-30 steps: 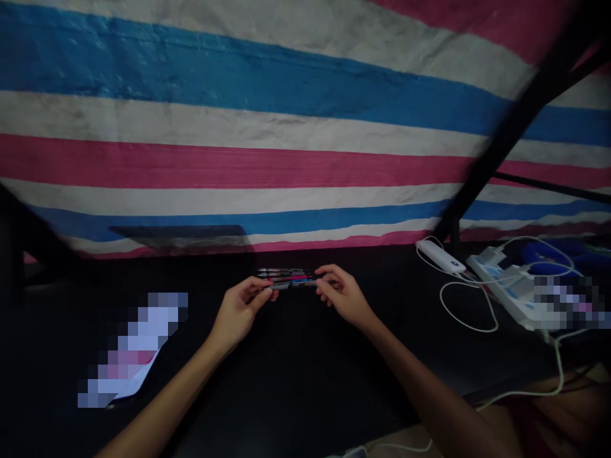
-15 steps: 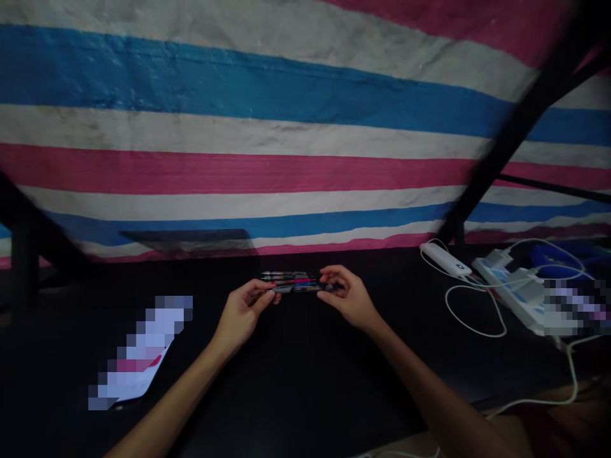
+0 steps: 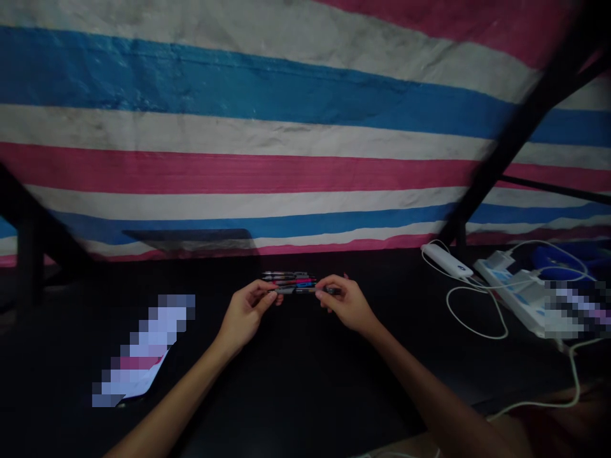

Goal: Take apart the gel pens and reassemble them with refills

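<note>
A dark pen with a grey part point(image 3: 287, 290) lies crosswise between my two hands. My left hand point(image 3: 244, 313) pinches its left end between thumb and fingers. At the other end, my right hand point(image 3: 351, 304) has thumb and fingertips closed on the same pen. Just beyond it, several other pens point(image 3: 286, 276) lie side by side on the black table point(image 3: 296, 381), some with red and blue parts. My fingers cover both ends of the held pen and parts of the others.
A lit phone-like screen point(image 3: 143, 356), pixelated, lies on the left. To the right are a white power bank point(image 3: 446, 259), a white power strip point(image 3: 513, 296) with plugs and looping white cables, and a blue item point(image 3: 558, 259). Behind the table hangs a striped tarpaulin point(image 3: 238, 172).
My right hand has closed its thumb and fingers on the right end of the pen; before, its fingers were apart around it. My left hand keeps its pinch.
</note>
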A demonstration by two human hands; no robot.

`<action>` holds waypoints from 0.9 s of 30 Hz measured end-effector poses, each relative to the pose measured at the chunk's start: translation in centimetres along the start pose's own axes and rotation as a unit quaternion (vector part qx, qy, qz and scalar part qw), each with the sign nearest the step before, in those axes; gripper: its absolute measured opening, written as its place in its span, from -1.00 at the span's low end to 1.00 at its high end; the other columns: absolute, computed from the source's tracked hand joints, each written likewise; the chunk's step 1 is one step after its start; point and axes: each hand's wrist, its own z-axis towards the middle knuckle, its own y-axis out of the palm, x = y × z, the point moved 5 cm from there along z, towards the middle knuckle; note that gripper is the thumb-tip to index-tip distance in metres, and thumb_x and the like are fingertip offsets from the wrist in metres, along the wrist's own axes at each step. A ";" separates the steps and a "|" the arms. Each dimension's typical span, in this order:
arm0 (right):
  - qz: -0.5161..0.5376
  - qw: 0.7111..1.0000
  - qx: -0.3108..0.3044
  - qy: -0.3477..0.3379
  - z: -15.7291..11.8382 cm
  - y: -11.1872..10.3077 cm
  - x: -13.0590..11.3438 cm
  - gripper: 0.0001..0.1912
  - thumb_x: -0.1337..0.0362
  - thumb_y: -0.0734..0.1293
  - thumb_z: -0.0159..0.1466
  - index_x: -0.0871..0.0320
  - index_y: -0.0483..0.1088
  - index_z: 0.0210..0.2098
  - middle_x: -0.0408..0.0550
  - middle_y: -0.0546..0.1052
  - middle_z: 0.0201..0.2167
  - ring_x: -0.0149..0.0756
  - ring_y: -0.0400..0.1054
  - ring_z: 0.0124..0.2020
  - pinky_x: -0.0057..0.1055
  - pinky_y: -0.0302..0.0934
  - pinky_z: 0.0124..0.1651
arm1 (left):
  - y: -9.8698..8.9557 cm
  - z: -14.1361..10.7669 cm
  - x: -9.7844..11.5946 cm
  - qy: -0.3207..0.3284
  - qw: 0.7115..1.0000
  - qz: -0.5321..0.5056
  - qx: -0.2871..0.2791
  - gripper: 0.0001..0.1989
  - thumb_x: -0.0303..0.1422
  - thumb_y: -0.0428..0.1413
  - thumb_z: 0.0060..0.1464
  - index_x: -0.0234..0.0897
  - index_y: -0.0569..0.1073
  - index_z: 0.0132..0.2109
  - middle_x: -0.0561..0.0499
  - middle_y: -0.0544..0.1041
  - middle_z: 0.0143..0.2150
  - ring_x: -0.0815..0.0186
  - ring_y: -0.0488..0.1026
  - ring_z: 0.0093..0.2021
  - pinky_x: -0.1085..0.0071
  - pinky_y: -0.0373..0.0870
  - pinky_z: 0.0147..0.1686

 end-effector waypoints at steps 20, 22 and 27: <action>0.117 0.986 -0.074 0.092 0.0 0.1 1.0 -0.82 0.19 0.39 0.07 0.21 0.45 -0.47 -0.24 0.27 -0.74 -0.50 0.08 -0.70 -0.52 -0.04 -0.61 | 0.0 -0.8 1.1 0.098 0.982 0.162 0.019 -0.91 -0.36 0.13 0.01 -0.26 0.47 -0.29 0.00 0.52 -0.38 0.28 0.46 -0.35 0.43 0.32 -0.31; 0.177 0.971 -0.084 0.134 -0.1 0.2 1.2 -0.81 0.21 0.40 0.06 0.22 0.41 -0.53 -0.26 0.24 -0.76 -0.52 0.04 -0.72 -0.52 -0.09 -0.63 | 0.2 -1.1 1.5 0.133 0.967 0.215 0.023 -0.90 -0.36 0.12 0.03 -0.26 0.47 -0.28 -0.01 0.52 -0.35 0.27 0.46 -0.34 0.43 0.31 -0.31; 0.204 0.967 -0.051 0.147 0.2 -0.1 1.6 -0.79 0.21 0.41 0.04 0.22 0.38 -0.55 -0.26 0.24 -0.76 -0.53 0.04 -0.72 -0.52 -0.09 -0.63 | 0.6 -0.9 1.0 0.119 0.963 0.241 -0.027 -0.86 -0.33 0.09 0.06 -0.26 0.44 -0.22 0.02 0.49 -0.36 0.30 0.42 -0.36 0.45 0.30 -0.34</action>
